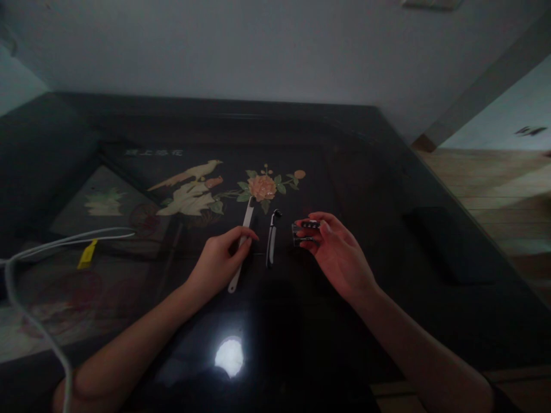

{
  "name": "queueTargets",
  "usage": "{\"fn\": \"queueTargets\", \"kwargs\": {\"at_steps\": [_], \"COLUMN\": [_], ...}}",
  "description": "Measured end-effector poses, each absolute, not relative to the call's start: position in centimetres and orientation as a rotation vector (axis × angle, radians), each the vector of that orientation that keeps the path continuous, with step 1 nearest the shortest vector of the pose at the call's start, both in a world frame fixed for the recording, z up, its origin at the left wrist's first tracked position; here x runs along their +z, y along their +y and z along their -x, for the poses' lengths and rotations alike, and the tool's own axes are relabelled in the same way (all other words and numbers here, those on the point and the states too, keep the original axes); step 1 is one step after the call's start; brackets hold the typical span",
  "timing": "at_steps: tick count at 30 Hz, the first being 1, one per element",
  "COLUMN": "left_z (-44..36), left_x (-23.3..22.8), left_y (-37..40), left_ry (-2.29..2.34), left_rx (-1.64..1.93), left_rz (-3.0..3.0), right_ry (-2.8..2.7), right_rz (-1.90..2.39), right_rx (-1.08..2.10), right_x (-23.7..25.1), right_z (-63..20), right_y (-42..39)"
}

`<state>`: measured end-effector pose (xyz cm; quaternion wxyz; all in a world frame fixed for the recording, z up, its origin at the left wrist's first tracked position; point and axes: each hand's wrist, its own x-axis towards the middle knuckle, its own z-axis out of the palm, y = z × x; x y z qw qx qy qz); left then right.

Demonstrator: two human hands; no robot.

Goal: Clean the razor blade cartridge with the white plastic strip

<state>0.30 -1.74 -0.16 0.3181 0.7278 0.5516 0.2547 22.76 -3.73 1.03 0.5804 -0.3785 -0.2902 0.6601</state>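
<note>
My left hand (224, 255) is closed, thumb and forefinger pinching a long, thin, light-coloured flat strip (248, 218). The strip slants over the dark glossy tabletop; its near end has a small hole and its far end is dark. Just right of it lies a slim silver-and-black tool (271, 244) with a small dark head, touched by neither hand. To the right of this tool, my right hand (338, 246) grips a small black piece with a row of pale marks (310, 224) between thumb and fingers. Below that piece is a similar shape, perhaps a reflection.
The dark tabletop (344, 172) carries an inlaid bird-and-flower picture. A flat black object (447, 246) lies at the right. White cables (38, 252) with a yellow tag (88, 254) run along the left, near my left forearm. A pale wall (215, 51) stands behind the table.
</note>
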Motion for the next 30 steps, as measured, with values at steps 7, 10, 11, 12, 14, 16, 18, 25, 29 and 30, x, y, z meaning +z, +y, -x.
{"fn": "queueTargets", "kwargs": {"at_steps": [7, 10, 11, 12, 14, 16, 18, 25, 29, 30], "left_z": [-0.25, -0.42, -0.49, -0.56, -0.68, -0.77, -0.83, -0.97, -0.94, -0.92], "left_x": [-0.67, -0.75, -0.74, -0.72, -0.69, -0.7, -0.74, -0.89, -0.84, -0.81], "left_y": [-1.76, -1.78, -1.79, -1.81, -1.88, -1.99, -2.11, -2.19, -2.2, -2.2], "left_ry": [1.483, 1.499, 1.501, 1.501, 1.499, 1.491, 1.497, 1.514, 1.523, 1.521], "left_rx": [0.478, 0.421, 0.41, 0.402, 0.386, 0.372, 0.355, 0.317, 0.346, 0.354], "left_rz": [-2.123, -2.186, -2.199, -2.209, -2.236, -2.279, -2.331, -2.422, -2.425, -2.424], "right_ry": [-0.695, -0.704, -0.705, -0.706, -0.708, -0.713, -0.714, -0.714, -0.723, -0.725], "right_rz": [0.899, 0.911, 0.916, 0.919, 0.924, 0.929, 0.933, 0.938, 0.943, 0.945], "right_rx": [1.558, 1.552, 1.548, 1.545, 1.542, 1.539, 1.536, 1.54, 1.541, 1.541], "right_x": [0.99, 1.01, 1.01, 1.0, 1.0, 1.02, 1.03, 0.81, 0.8, 0.83], "right_z": [-22.72, -22.62, -22.59, -22.56, -22.52, -22.49, -22.44, -22.29, -22.32, -22.33], "right_y": [-3.74, -3.79, -3.8, -3.81, -3.82, -3.83, -3.84, -3.86, -3.86, -3.87]}}
